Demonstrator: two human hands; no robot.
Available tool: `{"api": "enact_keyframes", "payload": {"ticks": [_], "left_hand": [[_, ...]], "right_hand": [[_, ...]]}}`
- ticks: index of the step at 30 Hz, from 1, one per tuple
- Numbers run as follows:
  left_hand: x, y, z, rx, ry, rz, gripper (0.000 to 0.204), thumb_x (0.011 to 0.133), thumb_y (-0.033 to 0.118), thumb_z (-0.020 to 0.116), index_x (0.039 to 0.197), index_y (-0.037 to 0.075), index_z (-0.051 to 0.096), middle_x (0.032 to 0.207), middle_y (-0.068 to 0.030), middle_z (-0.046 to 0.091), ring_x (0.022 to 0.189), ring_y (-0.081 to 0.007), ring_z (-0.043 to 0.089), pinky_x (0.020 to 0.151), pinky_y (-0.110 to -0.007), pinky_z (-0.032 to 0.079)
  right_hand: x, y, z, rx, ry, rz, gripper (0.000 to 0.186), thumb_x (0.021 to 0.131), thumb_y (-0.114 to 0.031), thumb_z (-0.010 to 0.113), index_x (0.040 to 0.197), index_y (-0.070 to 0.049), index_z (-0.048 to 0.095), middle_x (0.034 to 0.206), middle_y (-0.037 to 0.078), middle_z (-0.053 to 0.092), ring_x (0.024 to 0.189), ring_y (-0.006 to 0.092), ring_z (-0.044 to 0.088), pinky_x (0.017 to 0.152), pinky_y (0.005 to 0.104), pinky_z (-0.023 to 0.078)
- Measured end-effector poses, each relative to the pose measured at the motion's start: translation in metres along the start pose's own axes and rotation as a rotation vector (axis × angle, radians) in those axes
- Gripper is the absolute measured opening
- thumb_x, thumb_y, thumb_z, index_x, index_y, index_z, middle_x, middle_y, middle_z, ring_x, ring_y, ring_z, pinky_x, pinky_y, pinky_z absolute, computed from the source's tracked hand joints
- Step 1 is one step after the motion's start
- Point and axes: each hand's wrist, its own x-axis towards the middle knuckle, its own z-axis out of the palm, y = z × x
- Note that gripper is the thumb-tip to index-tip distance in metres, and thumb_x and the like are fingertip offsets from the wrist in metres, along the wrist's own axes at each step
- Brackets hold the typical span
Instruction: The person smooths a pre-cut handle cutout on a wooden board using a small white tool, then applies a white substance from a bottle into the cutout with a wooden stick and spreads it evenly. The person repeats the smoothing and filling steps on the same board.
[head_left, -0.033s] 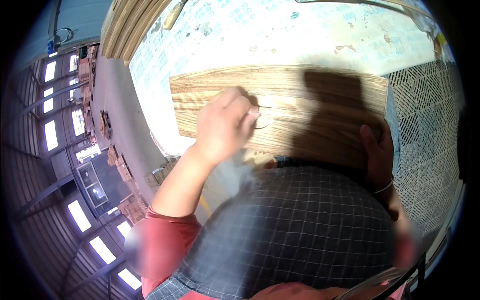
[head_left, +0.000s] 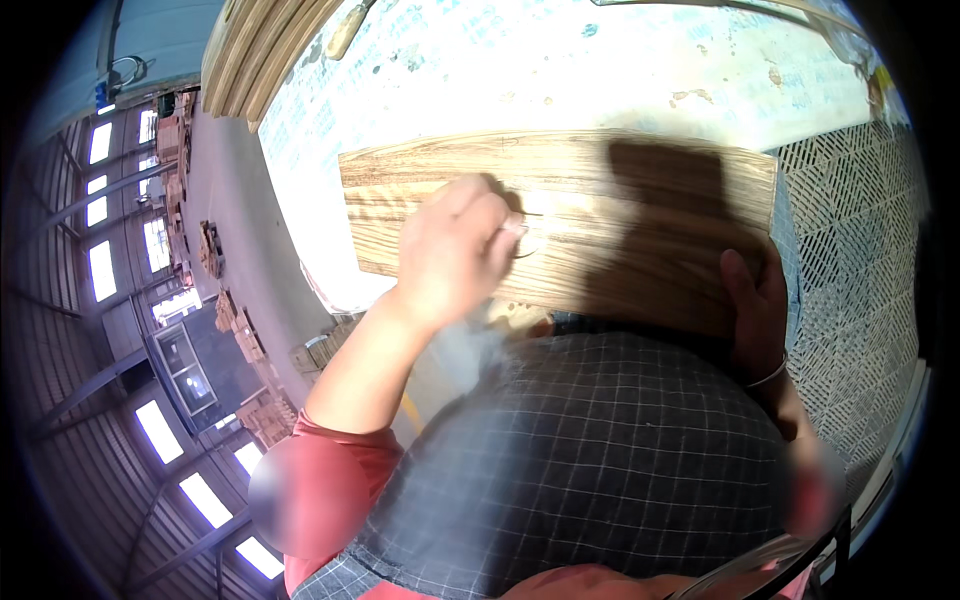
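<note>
My L hand (head_left: pixel 455 245) is curled tight, fingertips bunched w/ the thumb, over the striped brown rectangular wooden board (head_left: pixel 570 175), abt mid-length, a bit L of centre. Thin dark lines show just beside the tips; can't tell if that's a small item or shadow, so can't say what, if anything, I'm pinching. My R hand (head_left: pixel 758 305), mostly in shade, clasps the board's R end nr the corner closest to me: thumb on the top face, other fingers at the end, partly hidden. Thin light-coloured bracelet (head_left: pixel 768 376) on R wrist.

Board lies flat, long side L to R, at the near side of the bench (head_left: pixel 480 90), which has a white sheet w/ pale blue print & a few stains. Big dark shadow covers much of the board's R half. Near edge sits right by my black white-checked apron (head_left: pixel 610 430).

Farther out: brown wooden strips (head_left: pixel 265 60) stacked at the bench's far L; wooden-handled tool (head_left: pixel 347 32) just beside them, R side. Grey lattice-patterned surface (head_left: pixel 850 280) R of the board.
</note>
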Motion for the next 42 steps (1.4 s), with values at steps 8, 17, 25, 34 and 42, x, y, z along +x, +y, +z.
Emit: {"api": "enact_keyframes", "payload": {"ticks": [8,17,25,34,42], "left_hand": [[-0.004,-0.002,-0.006,0.129,-0.020,0.045,0.016,0.076,0.005,0.076,0.080,0.007,0.061,0.078,-0.0092,0.057,0.072,-0.0293,0.059,0.061,-0.039,0.047],[0.002,-0.005,-0.012,0.120,-0.001,0.041,0.010,0.079,0.005,0.071,0.076,0.007,0.061,0.081,-0.0064,0.062,0.073,-0.0267,0.063,0.058,-0.036,0.052],[-0.026,-0.007,-0.012,0.157,0.005,-0.111,0.014,0.075,0.001,0.073,0.074,0.005,0.059,0.079,-0.0088,0.059,0.069,-0.0281,0.061,0.058,-0.037,0.051],[-0.036,0.025,0.014,-0.202,0.046,-0.311,0.012,0.082,0.000,0.075,0.079,0.001,0.063,0.077,-0.0093,0.057,0.069,-0.0231,0.058,0.063,-0.032,0.046],[-0.027,0.016,0.009,-0.318,-0.132,-0.485,0.011,0.085,0.000,0.073,0.082,0.000,0.062,0.084,-0.0095,0.064,0.074,-0.0174,0.064,0.066,-0.031,0.050]], "right_hand": [[0.000,-0.002,0.000,0.002,-0.009,0.005,0.053,0.096,-0.024,0.070,0.138,0.001,0.050,0.128,0.012,0.062,0.117,0.0199,0.057,0.103,0.0338,0.045],[-0.002,-0.006,0.000,-0.099,0.018,0.031,0.056,0.096,-0.029,0.070,0.138,0.002,0.050,0.129,0.013,0.062,0.117,0.0212,0.058,0.104,0.0351,0.045],[-0.001,-0.002,0.001,-0.017,-0.011,0.000,0.059,0.095,-0.029,0.071,0.140,0.002,0.048,0.129,0.013,0.061,0.119,0.0211,0.057,0.104,0.0354,0.044],[-0.002,-0.002,0.001,0.009,0.001,0.004,0.054,0.096,-0.024,0.070,0.139,0.001,0.049,0.129,0.013,0.061,0.118,0.0199,0.057,0.104,0.0350,0.044],[-0.004,-0.009,0.003,-0.012,0.017,0.035,0.055,0.095,-0.026,0.071,0.137,0.002,0.050,0.126,0.013,0.062,0.117,0.0204,0.057,0.103,0.0354,0.044]]}}
